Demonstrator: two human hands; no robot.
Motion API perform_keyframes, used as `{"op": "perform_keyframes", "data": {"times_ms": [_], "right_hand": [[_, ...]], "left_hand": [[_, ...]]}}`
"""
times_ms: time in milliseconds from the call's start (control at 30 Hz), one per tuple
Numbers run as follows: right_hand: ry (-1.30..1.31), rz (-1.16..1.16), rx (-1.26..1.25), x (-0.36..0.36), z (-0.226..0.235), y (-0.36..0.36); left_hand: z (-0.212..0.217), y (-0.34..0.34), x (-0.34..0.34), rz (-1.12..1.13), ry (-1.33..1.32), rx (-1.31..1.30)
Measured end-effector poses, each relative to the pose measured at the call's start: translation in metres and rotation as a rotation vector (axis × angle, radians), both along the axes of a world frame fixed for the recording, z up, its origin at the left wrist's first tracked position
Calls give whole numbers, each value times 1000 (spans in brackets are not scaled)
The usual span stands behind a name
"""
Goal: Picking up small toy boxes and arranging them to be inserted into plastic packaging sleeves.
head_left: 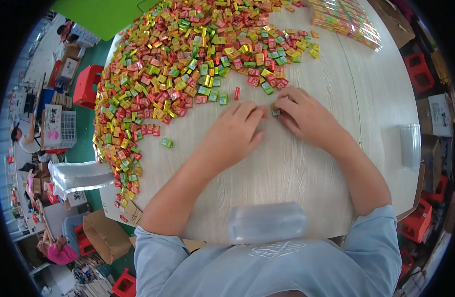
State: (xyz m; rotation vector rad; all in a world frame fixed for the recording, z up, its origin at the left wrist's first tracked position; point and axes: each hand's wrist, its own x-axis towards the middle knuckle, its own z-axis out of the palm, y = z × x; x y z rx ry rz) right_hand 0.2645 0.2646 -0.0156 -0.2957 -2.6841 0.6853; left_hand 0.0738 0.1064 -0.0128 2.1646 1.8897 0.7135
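A big heap of small wrapped candies [188,64] in red, green, yellow and orange covers the far left half of a pale wooden table [346,99]. My left hand [235,133] lies palm down on the table, fingers together, just below the heap's edge. My right hand [304,116] rests beside it, fingers curled around a small green candy [275,112] pinched at the fingertips. A single red candy [237,93] lies just ahead of my left hand. A lone green candy [167,143] sits to the left.
A clear plastic box [267,222] lies at the table's near edge. A packed block of candies [346,20] sits far right; a clear sleeve [410,146] at the right edge. Cardboard boxes, red stools [86,85] and other people surround the table.
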Motion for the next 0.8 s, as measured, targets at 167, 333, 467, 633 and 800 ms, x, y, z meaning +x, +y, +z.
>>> {"op": "perform_keyframes", "data": {"times_ms": [167, 333, 467, 633, 800], "right_hand": [[-66, 96, -84, -3, 3, -9], [-115, 109, -81, -5, 11, -9], [-66, -51, 20, -11, 17, -4], [-82, -131, 275, -45, 19, 7], [-100, -84, 323, -48, 9, -1]], "left_hand": [[-2, -1, 3, -67, -68, -18], [-3, -1, -4, -66, -116, -13], [-2, -3, -7, -10, -109, 36], [-7, 2, -17, 131, 90, 73], [-4, 3, -25, 238, 134, 122]]}}
